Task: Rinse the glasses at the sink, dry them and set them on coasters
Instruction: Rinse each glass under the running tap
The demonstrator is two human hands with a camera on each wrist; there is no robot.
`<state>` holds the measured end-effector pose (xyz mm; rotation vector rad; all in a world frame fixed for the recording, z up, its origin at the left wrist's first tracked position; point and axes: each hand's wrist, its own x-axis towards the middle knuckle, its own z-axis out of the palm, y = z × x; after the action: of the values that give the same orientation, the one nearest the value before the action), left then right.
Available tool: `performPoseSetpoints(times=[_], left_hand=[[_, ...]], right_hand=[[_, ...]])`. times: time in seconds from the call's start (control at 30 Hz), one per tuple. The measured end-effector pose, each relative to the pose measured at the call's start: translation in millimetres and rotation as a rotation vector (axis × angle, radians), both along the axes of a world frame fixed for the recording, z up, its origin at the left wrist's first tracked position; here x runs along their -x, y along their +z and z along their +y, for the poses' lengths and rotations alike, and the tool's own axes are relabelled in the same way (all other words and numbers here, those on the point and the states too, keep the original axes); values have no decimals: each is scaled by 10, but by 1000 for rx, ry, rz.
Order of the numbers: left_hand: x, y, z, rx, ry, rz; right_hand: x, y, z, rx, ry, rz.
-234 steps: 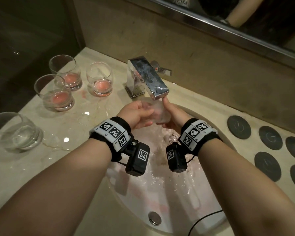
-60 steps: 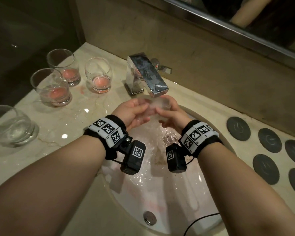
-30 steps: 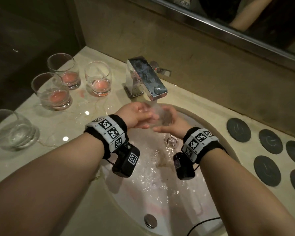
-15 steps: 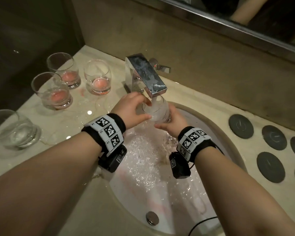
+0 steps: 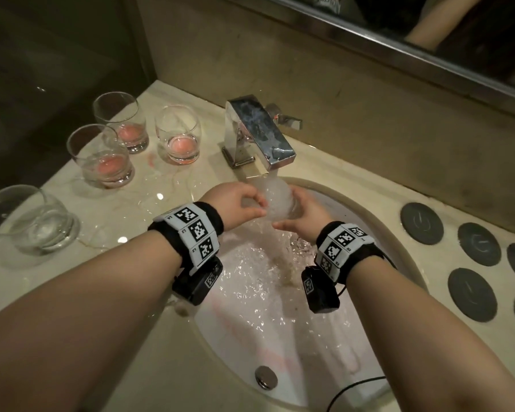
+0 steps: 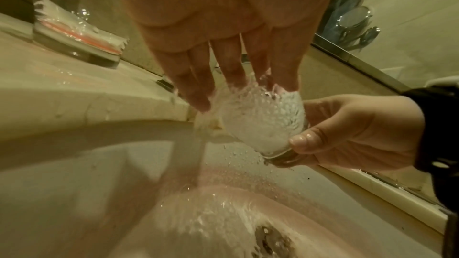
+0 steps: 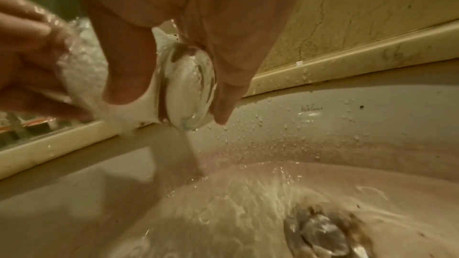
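The glass being rinsed (image 5: pixel 277 200) sits under the tap's running stream above the sink, tilted and full of white froth; the rest goes left to right. At the far left of the table (image 5: pixel 18 281) stands a clear glass (image 5: pixel 27 220) holding only water. Behind it stand three more glasses, each with a pink residue at the bottom: a front tumbler (image 5: pixel 101 157), a back tumbler (image 5: pixel 122 123) and a rounder glass (image 5: pixel 179 135), all near one another and well apart from the sink. The left hand (image 5: pixel 235 205) reaches to the frothy glass, its fingers (image 6: pixel 198 85) straight and slightly apart, tips touching the rim in the spilling water. The chrome tap (image 5: pixel 256 135) stands just behind. The right hand (image 5: pixel 306 215) grips the glass low down, thumb (image 7: pixel 126 77) on the wall and fingers curled round the thick base. Water sheets across the white sink (image 5: pixel 369 221) toward the drain (image 5: pixel 265 377). To the right lie dark round coasters (image 5: pixel 421 223), bare, in two rows.
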<state>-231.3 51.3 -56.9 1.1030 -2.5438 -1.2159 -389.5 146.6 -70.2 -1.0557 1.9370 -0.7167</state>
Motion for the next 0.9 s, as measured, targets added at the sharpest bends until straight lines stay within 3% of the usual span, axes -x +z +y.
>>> performPoseSetpoints(times=[0.1,0.17,0.27,0.4,0.5,0.7,0.9], left_hand=[[-23,21,60,-161,103,87],[-43,39,103,-367,192,203],[-41,63,192,-708,359,313],[-71,86,297,-1012,482,434],[-121,115,381,-1101,478,431],[-282,213,622,-1073,406,341],[-705,425,701,-1238,524,590]], right_hand=[[13,103,45,-40,14,-33],[22,168,75,-43,22,-50],[25,319,102,-23,-6,43],[10,622,107,-45,72,198],[-49,868,77,-124,232,344],[-263,1285,65,-193,481,722],[-574,1338,218,-60,432,586]])
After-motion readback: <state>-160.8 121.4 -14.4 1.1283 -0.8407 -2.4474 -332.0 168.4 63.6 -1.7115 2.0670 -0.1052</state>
